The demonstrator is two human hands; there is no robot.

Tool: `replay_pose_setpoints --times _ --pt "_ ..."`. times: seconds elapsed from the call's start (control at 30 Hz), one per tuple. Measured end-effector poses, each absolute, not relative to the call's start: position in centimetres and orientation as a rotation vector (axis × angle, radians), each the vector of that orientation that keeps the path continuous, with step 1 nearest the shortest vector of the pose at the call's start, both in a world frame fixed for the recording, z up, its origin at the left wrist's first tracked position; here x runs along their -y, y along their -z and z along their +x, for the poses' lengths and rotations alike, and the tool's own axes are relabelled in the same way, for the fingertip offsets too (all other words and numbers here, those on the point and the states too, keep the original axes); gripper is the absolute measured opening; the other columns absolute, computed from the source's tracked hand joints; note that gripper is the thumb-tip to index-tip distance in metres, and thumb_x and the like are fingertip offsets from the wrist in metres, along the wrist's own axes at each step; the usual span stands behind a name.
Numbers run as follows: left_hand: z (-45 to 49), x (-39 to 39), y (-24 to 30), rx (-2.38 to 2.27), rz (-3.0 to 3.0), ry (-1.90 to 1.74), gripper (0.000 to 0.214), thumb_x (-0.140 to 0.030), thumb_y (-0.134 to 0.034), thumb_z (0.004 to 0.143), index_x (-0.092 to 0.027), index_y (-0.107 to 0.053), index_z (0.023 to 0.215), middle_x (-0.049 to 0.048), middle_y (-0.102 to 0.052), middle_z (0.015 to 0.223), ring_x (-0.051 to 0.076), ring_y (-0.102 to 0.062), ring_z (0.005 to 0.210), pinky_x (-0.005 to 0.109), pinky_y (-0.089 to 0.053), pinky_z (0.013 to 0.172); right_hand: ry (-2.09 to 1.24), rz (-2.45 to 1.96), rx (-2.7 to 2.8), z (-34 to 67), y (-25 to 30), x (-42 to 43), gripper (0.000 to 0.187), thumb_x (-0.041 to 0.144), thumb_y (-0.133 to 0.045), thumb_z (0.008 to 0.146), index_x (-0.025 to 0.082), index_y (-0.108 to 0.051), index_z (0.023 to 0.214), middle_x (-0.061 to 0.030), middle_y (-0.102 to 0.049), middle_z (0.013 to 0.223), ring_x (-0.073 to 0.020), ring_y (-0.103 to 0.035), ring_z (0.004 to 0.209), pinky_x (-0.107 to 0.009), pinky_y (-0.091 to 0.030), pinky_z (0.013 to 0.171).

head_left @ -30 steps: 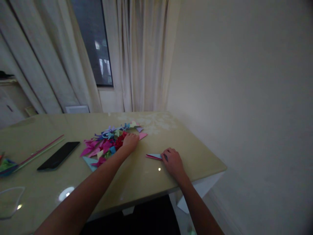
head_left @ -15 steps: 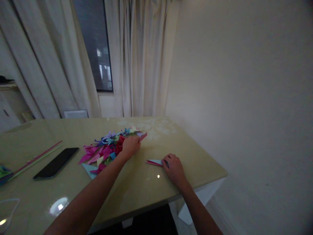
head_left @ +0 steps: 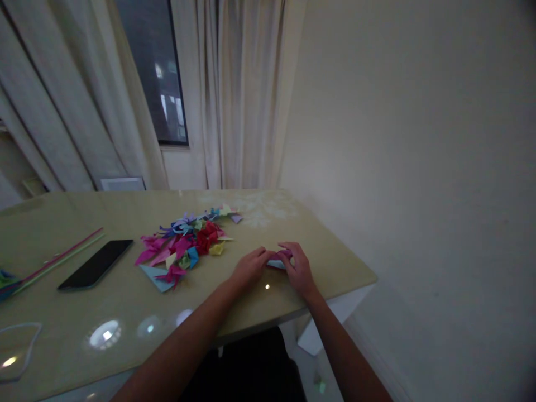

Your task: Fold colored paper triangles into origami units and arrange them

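My left hand [head_left: 250, 267] and my right hand [head_left: 298, 269] are close together near the table's right front edge. Between them is folded paper [head_left: 276, 264], light blue below and purplish pink above. The fingers of both hands are closed on it and cover most of its shape. Whether it is one piece or several stacked pieces I cannot tell. Left of the hands lies a pile of colourful folded paper cranes [head_left: 182, 243] in pink, red, blue, yellow and green. A light blue paper triangle [head_left: 156, 277] pokes out at the pile's near side.
On the left of the glossy table [head_left: 318, 268] lie a black phone [head_left: 96, 264] and thin pink and green sticks [head_left: 62, 257]. A clear object with a pale rim [head_left: 31, 349] is at the near left. Curtains [head_left: 247, 100] and a wall stand behind.
My left hand has moved from the crane pile to the right, beside my right hand. A pinkish folded piece has left the pile's right end. The view has tilted slightly downward.
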State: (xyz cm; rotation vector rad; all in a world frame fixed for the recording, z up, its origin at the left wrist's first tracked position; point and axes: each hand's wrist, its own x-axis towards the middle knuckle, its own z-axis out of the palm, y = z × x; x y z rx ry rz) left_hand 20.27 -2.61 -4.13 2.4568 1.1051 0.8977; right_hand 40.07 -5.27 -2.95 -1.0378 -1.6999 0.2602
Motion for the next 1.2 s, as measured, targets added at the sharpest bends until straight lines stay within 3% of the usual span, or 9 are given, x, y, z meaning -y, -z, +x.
replay_pose_setpoints --times 0.1,0.2,0.37,0.47,0.67,0.9,1.2 --pt "20.0 2.4 4.2 -1.152 2.528 -0.908 0.042 -0.023 -0.041 0.105 -0.033 -0.062 0.14 0.0059 -0.061 0.116 0.02 -0.059 0.103 0.033 -0.049 0.097 -0.302 -1.021 1.633 40.7 2.9 5.2 0.015 0.032 -0.064 0.097 0.026 -0.078 0.098 -0.0071 -0.066 0.105 -0.0215 -0.065 0.098 -0.034 -0.055 0.086" --pt "19.6 2.0 4.4 -1.218 2.58 -0.865 0.043 -0.023 -0.042 0.105 -0.032 -0.062 0.142 0.0082 -0.059 0.122 0.023 -0.054 0.108 0.04 -0.046 0.104 -0.363 -1.059 1.575 41.2 3.0 5.2 0.016 0.028 -0.064 0.094 0.025 -0.08 0.096 -0.0067 -0.069 0.102 -0.0213 -0.066 0.098 -0.033 -0.054 0.082" --pt "19.3 2.3 4.4 -1.338 2.64 -0.643 0.053 -0.014 -0.045 0.1 -0.036 -0.06 0.145 0.0091 -0.063 0.128 0.027 -0.052 0.116 0.043 -0.042 0.103 -0.413 -1.093 1.551 41.5 2.9 5.2 0.028 0.024 -0.056 0.09 0.024 -0.083 0.093 -0.0089 -0.073 0.107 -0.0234 -0.067 0.107 -0.04 -0.051 0.101" --pt "19.3 2.7 3.9 -1.38 2.635 -0.571 0.048 -0.015 -0.044 0.102 -0.035 -0.064 0.141 0.0088 -0.065 0.133 0.028 -0.054 0.121 0.044 -0.041 0.101 -0.448 -1.149 1.502 41.7 3.0 5.1 0.034 0.021 -0.05 0.083 0.024 -0.084 0.084 -0.0094 -0.075 0.107 -0.0247 -0.067 0.108 -0.042 -0.052 0.103" --pt "19.5 2.7 3.1 -1.302 2.57 -0.554 0.034 -0.033 -0.048 0.106 -0.03 -0.074 0.128 0.0077 -0.07 0.128 0.026 -0.059 0.118 0.042 -0.043 0.1 -0.486 -1.164 1.432 41.8 3.2 5.0 0.031 0.024 -0.048 0.079 0.021 -0.079 0.076 -0.0091 -0.074 0.091 -0.0242 -0.069 0.094 -0.037 -0.055 0.088" --pt "19.3 2.4 3.3 -1.233 2.55 -0.649 0.028 -0.029 -0.056 0.103 -0.022 -0.077 0.12 0.0092 -0.073 0.116 0.024 -0.062 0.108 0.036 -0.047 0.099 -0.486 -1.27 1.369 41.6 3.2 5.1 0.031 0.037 -0.053 0.085 0.019 -0.076 0.075 -0.0094 -0.075 0.085 -0.0234 -0.068 0.084 -0.033 -0.054 0.074" --pt "19.2 2.5 3.4 -1.204 2.502 -0.727 0.03 -0.034 -0.053 0.104 -0.02 -0.077 0.115 0.01 -0.071 0.11 0.023 -0.062 0.104 0.035 -0.048 0.096 -0.492 -1.326 1.365 41.3 3.2 5.1 0.031 0.043 -0.057 0.084 0.019 -0.075 0.076 -0.0101 -0.076 0.084 -0.0238 -0.07 0.081 -0.032 -0.055 0.072"
